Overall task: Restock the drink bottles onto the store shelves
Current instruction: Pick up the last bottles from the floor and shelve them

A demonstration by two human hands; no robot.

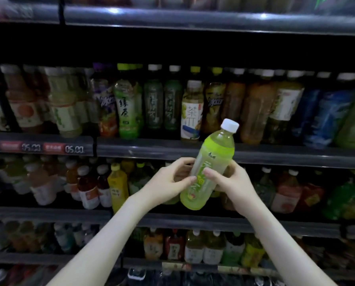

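Observation:
A green tea bottle (209, 164) with a white cap and a light green label is tilted, its cap leaning up and to the right. Both hands hold it in front of the shelves. My left hand (168, 180) grips its left side near the middle of the label. Around its lower right side wraps my right hand (232, 180), thumb across the front. The bottle hangs in the air before the middle shelf edge (151, 150), level with the second row of bottles.
Dark shelves full of drink bottles fill the view. The upper row (129, 104) holds green, yellow, orange and blue bottles packed side by side. Lower rows (102, 186) carry red, yellow and green drinks. Price tags (48, 147) sit on the left shelf edge.

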